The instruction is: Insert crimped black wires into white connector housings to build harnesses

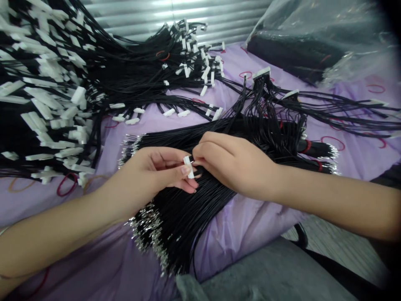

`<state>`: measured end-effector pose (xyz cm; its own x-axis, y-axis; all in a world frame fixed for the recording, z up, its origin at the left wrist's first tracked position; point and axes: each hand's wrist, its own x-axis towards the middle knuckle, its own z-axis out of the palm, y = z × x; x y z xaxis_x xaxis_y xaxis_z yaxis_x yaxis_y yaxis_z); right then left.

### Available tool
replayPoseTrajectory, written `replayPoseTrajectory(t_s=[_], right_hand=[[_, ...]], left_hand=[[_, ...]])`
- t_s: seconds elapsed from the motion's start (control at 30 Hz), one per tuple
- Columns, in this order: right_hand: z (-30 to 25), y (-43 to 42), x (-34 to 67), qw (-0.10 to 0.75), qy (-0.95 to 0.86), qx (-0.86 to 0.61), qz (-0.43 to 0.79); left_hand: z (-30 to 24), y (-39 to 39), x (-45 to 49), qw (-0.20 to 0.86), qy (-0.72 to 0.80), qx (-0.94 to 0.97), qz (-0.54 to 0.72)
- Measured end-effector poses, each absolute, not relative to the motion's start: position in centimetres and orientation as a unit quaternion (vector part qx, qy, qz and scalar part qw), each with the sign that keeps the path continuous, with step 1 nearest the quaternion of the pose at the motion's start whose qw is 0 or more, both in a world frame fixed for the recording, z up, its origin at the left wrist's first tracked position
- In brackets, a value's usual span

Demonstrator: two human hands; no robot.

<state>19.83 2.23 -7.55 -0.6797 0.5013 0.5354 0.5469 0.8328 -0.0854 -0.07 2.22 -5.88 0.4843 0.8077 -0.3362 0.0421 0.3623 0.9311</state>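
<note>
Between the thumb and fingers of my left hand (156, 169) is a small white connector housing (189, 167), held upright. Right against it, my right hand (232, 161) pinches with curled fingers at the connector's right side, where a short piece of black wire shows. What exactly those fingertips grip is mostly hidden. Under both hands lies a wide bundle of loose black wires (200, 209), with bare silvery metal terminals (153, 234) at its left end.
Wires with white connectors form a big heap (53, 96) at left and another pile (194, 54) behind. A wired harness (263, 79) and red-banded wire bundles (313, 156) lie right. A clear plastic bag (313, 37) sits at the back. Purple sheeting (238, 225) covers the table.
</note>
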Motion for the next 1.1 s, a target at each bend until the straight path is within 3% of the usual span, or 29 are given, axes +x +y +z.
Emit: replayPoseTrajectory(t_s=[0.2, 0.57, 1.1], right_hand=[[-6.8, 2.2, 20.4, 0.322, -0.894, -0.31, 0.013], [-6.6, 1.8, 20.3, 0.346, -0.9, -0.263, -0.036], [-6.6, 1.5, 20.0, 0.319, -0.896, -0.31, 0.027]], left_hand=[[-6.2, 1.5, 0.0, 0.703, 0.395, 0.496, 0.322], [-5.2, 1.0, 0.2, 0.614, 0.444, 0.541, 0.364], [-5.4, 1.4, 0.0, 0.588, 0.455, 0.572, 0.346]])
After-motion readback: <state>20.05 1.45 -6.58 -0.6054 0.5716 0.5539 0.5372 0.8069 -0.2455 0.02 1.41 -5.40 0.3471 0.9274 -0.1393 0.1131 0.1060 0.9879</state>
